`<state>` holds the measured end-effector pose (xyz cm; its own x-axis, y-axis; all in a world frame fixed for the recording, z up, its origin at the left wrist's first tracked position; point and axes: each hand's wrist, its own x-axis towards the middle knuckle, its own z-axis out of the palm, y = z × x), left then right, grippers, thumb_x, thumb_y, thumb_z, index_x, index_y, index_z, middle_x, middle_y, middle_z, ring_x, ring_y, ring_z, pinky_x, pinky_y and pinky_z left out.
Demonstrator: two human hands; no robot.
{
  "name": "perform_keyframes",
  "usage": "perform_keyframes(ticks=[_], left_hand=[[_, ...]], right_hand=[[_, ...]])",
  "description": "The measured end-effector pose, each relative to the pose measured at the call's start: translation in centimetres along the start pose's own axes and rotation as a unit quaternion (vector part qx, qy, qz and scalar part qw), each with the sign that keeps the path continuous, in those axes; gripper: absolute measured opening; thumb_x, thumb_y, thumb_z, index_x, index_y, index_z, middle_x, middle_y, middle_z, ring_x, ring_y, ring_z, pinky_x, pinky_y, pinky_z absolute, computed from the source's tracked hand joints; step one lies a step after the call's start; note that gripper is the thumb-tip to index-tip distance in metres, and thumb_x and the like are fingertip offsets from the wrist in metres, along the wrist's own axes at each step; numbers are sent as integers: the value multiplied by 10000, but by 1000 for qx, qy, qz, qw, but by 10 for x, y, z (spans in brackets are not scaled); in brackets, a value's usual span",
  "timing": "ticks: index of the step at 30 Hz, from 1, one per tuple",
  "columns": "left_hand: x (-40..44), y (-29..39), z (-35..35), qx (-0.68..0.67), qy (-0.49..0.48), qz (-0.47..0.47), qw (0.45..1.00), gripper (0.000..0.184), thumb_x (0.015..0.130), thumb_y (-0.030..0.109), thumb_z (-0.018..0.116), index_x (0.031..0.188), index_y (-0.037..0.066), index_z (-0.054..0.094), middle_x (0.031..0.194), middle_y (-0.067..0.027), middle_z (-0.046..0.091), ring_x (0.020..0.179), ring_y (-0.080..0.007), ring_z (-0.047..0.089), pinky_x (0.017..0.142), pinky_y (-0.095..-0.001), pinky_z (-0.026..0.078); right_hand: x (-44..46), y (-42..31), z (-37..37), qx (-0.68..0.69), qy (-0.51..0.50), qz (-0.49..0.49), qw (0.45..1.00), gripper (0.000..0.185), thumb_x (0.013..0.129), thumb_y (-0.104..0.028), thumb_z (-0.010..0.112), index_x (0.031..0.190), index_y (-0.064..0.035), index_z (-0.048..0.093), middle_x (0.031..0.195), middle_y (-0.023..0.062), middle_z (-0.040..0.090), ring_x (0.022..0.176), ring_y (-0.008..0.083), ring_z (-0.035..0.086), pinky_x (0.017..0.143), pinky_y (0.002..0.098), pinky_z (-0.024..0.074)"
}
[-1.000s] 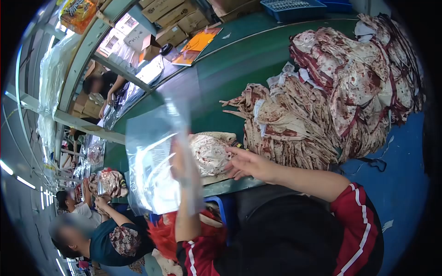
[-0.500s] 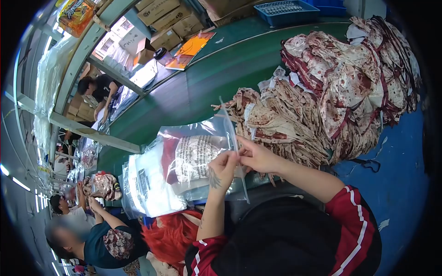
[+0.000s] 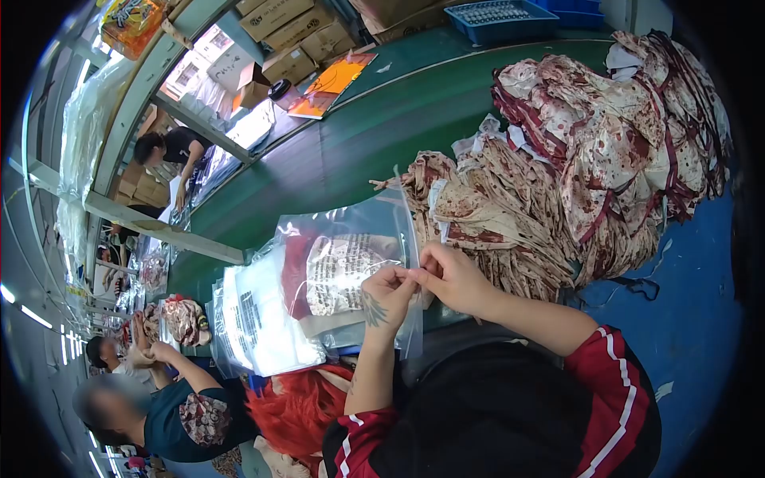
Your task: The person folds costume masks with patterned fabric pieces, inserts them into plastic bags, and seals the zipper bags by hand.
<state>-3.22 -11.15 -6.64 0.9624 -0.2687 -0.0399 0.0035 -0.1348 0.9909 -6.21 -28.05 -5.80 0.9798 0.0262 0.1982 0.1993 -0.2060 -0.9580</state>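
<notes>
A clear printed plastic bag (image 3: 382,217) lies in front of me with folded stained cloth (image 3: 327,279) inside, part cream and part dark red. My left hand (image 3: 388,296) pinches the bag's edge on the right side. Close against it, my right hand (image 3: 450,275) grips the same edge, its fingers curled and the fingertips of both hands meeting. Beneath and left of this bag sits a stack of clear plastic bags (image 3: 259,319) with printed text. Just past my right hand lies a heap of blotched cream cloth strips (image 3: 502,207).
Larger stained garments (image 3: 606,143) are piled at the right on the green table (image 3: 319,171). Bright red hair-like material (image 3: 307,406) is near my left arm. A co-worker (image 3: 159,414) stands at lower left. At the back are a blue tray (image 3: 498,20), orange sheet (image 3: 339,80) and cup (image 3: 281,92).
My right hand's fingers have curled in from a more stretched pose and closed at the bag's edge beside my left hand. The bag stays in about the same place.
</notes>
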Motion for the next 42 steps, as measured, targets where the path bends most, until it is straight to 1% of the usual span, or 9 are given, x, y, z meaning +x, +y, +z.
perform_keyframes(ticks=[10, 18, 26, 28, 31, 35, 37, 39, 42], left_hand=[[-12, 27, 14, 130, 15, 32, 991, 118, 852, 57, 743, 776, 0, 672, 697, -50, 661, 613, -80, 578, 572, -211, 459], [-18, 26, 4, -208, -75, -68, 973, 210, 878, 57, 722, 756, 69, 553, 693, 14, 562, 566, -41, 422, 510, -205, 318], [-32, 40, -5, -173, -53, -3, 983, 237, 896, 80, 717, 750, 87, 531, 708, 45, 550, 604, -23, 423, 551, -186, 312], [-34, 36, -28, -119, 58, 139, 981, 207, 910, 26, 660, 770, 88, 521, 710, 25, 516, 587, -39, 391, 528, -207, 290], [-43, 75, -53, -214, 122, 152, 957, 186, 886, 4, 670, 766, 73, 545, 711, 14, 520, 590, -38, 397, 539, -206, 304], [-58, 95, -36, 28, 63, 136, 988, 209, 859, 31, 719, 717, 52, 567, 659, 2, 559, 562, -60, 476, 523, -214, 353], [-51, 103, -15, 229, 16, 139, 963, 209, 823, 54, 751, 708, 28, 578, 624, -43, 553, 542, -72, 505, 518, -225, 378], [-46, 106, -7, 222, 14, 156, 962, 201, 821, 43, 736, 707, 26, 571, 626, -27, 553, 545, -83, 511, 508, -236, 374], [-39, 108, 9, 203, 5, 189, 961, 186, 817, 22, 707, 705, 21, 559, 632, 3, 553, 550, -104, 523, 486, -257, 367]], right_hand=[[11, -3, -11, -38, -31, -64, 997, 306, 920, -251, 652, 774, 4, 567, 676, 141, 570, 592, 247, 557, 574, 368, 432], [14, -9, -23, 59, -155, 10, 986, 275, 930, -238, 644, 788, -11, 584, 693, 131, 570, 614, 262, 547, 577, 372, 422], [-7, -19, -15, 38, -90, -67, 993, 273, 921, -222, 662, 768, -18, 564, 664, 110, 541, 601, 252, 526, 573, 372, 417], [-14, -15, -29, 25, -86, -31, 996, 255, 917, -192, 662, 757, -26, 554, 665, 98, 534, 606, 227, 521, 568, 357, 411], [-16, -17, -45, -4, -78, 35, 996, 235, 909, -131, 662, 735, -41, 532, 666, 74, 521, 616, 178, 512, 558, 326, 399], [-24, -41, -39, -133, -1, -92, 987, 151, 868, -91, 675, 791, -44, 554, 762, 83, 550, 683, 205, 545, 624, 343, 448], [-21, -49, -28, -174, 19, -294, 940, 109, 840, -83, 667, 856, -23, 577, 837, 131, 576, 763, 261, 572, 665, 374, 456], [-16, -54, -17, -191, 29, -393, 899, 118, 826, -78, 663, 889, -12, 588, 875, 155, 589, 803, 288, 585, 686, 390, 460], [0, -33, 0, -128, -260, -40, 956, 151, 859, -106, 610, 988, -28, 621, 1053, 180, 617, 982, 314, 601, 839, 387, 490]])
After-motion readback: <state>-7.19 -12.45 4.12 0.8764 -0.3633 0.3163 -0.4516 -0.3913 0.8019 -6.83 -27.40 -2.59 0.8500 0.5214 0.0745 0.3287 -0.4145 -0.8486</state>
